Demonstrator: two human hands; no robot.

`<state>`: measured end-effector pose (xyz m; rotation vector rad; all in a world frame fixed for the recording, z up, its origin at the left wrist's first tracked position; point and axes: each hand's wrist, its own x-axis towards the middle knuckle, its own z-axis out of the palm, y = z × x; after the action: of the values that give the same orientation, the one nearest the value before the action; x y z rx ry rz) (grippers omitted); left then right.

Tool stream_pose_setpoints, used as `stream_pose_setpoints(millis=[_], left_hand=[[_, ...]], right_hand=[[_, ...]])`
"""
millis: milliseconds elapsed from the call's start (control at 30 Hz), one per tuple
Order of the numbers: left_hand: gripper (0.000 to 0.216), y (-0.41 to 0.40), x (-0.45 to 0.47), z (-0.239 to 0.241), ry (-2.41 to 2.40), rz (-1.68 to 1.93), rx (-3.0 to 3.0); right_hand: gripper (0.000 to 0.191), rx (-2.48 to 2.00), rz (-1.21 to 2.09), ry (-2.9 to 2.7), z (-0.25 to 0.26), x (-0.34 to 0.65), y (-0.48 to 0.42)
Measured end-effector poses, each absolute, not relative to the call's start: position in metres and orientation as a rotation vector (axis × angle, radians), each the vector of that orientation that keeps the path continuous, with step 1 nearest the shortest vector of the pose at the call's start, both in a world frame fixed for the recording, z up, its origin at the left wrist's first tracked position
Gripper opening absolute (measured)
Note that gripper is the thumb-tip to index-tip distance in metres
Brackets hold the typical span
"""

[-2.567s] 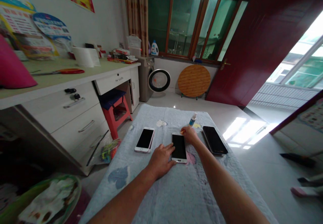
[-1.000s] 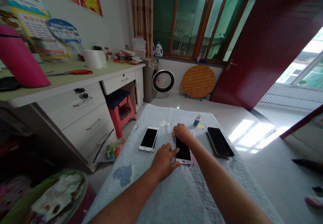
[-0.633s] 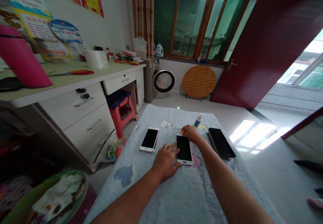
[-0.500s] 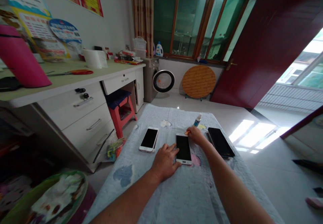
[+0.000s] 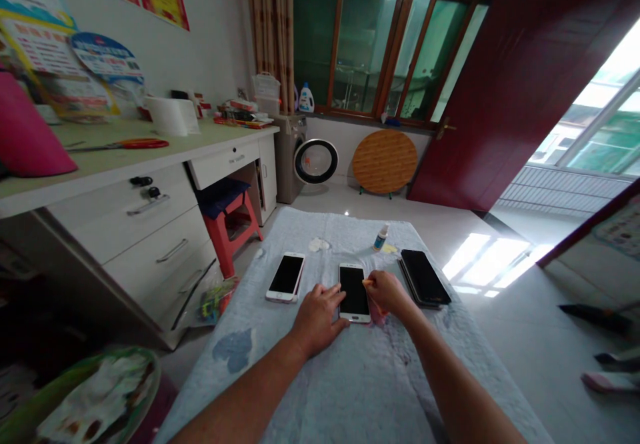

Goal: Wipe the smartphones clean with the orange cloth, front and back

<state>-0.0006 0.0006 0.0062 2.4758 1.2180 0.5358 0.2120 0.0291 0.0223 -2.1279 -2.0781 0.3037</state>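
- Just right of the spread left fingers [image 5: 330,293], touching them: the white phone [image 5: 354,301], work on it seemingly unfinished.
- At its right edge: right fingers [image 5: 376,281] pinched on an orange scrap [image 5: 367,283] (perhaps cloth).
- Flanking the fingers: another white phone [image 5: 287,276] left, dark device [image 5: 427,279] right; whether done, unclear.
- Beyond the fingers: spray bottle [image 5: 381,238].

Likely a home; washing machine [image 5: 287,164], curtain [image 5: 273,37]

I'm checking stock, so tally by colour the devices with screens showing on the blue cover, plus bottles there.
White phones: 2
Black device: 1
Small bottle: 1
Total: 4
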Motion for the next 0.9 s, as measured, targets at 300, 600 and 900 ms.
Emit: stream_pose_setpoints(millis=[300,600,900], left_hand=[[0.056,0.003,0.0,-0.001,1.205,0.586,2.485],[0.055,0.003,-0.001,0.0,1.196,0.591,2.468],[0.057,0.002,-0.002,0.007,1.181,0.579,2.44]], right_hand=[[0.022,-2.104,0.446,-2.26,0.05,0.202,-0.018],[0.016,-1.643,0.502,-2.252,0.051,0.18,-0.029],[0.017,-1.757,0.294,-2.152,0.027,0.195,0.017]])
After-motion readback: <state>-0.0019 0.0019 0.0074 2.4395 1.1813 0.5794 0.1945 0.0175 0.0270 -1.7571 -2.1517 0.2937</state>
